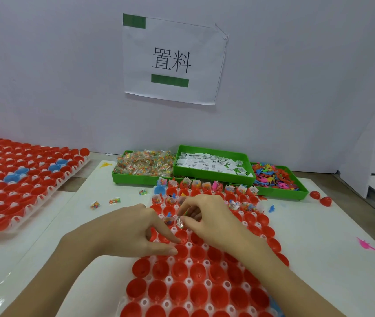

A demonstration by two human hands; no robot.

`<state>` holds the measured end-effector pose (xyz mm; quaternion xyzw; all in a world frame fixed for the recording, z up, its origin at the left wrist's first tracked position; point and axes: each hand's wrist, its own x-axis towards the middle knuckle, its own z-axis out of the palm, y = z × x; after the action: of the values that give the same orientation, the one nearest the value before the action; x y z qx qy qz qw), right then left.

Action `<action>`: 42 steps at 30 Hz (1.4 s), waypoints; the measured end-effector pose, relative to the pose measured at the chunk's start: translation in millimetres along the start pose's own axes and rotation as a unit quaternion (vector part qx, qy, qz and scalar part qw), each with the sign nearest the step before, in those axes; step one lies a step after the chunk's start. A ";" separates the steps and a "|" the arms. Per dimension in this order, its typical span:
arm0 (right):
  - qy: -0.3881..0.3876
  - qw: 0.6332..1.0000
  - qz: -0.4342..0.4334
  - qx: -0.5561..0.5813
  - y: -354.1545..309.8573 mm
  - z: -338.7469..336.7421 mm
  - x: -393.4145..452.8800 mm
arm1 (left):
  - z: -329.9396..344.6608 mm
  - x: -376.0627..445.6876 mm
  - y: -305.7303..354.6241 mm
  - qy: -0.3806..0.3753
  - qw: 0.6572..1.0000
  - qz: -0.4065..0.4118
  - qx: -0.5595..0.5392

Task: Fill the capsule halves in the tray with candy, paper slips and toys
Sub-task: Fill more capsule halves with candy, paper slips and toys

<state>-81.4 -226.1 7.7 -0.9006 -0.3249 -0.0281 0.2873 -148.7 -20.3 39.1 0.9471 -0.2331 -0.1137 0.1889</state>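
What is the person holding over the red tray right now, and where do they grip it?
The right hand pinches a small clear packet by its upper end between thumb and fingers. The left hand holds nothing; its fingers rest on the tray.

- The right hand [201, 213] pinches a small clear packet [179, 221] over the tray [188, 281] of red cups.
- Just left of the pinch sits the left hand [134, 232], fingers down on the cups, so that side is blocked.
- Past the pinch, the far cups are stuffed (bits stick up), and three green bins [211, 167] stand like a wall behind them.
- Toward the person, the red cups are bare, but both arms lie across them.
- Right of the pinch the white table [319, 243] is open, with only a pink toy [364, 244] and two loose red halves [321, 198].
- Far left, a second tray [22, 179] fills the table.
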 end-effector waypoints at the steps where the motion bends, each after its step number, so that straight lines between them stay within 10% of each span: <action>1: -0.019 1.000 0.006 0.003 -0.3 -3.1 1.5 | 0.1 0.1 -0.2 -0.002 1.000 0.000 -0.001; 19: -0.157 0.987 0.030 0.003 -5.2 -27.0 25.0 | 1.8 0.2 -6.7 0.001 1.000 0.011 -0.012; 35: -0.101 0.994 0.048 0.011 -2.9 -39.3 15.7 | 5.5 2.0 -17.4 0.011 0.999 0.030 -0.032; 42: -0.023 0.976 0.072 0.203 23.0 -68.5 -22.8 | 4.3 5.1 -25.7 0.058 0.992 0.060 -0.094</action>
<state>-76.2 -290.1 47.9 -0.8452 -0.2643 0.0801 0.4575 -135.4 -3.0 24.1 0.9145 -0.2664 -0.0680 0.2968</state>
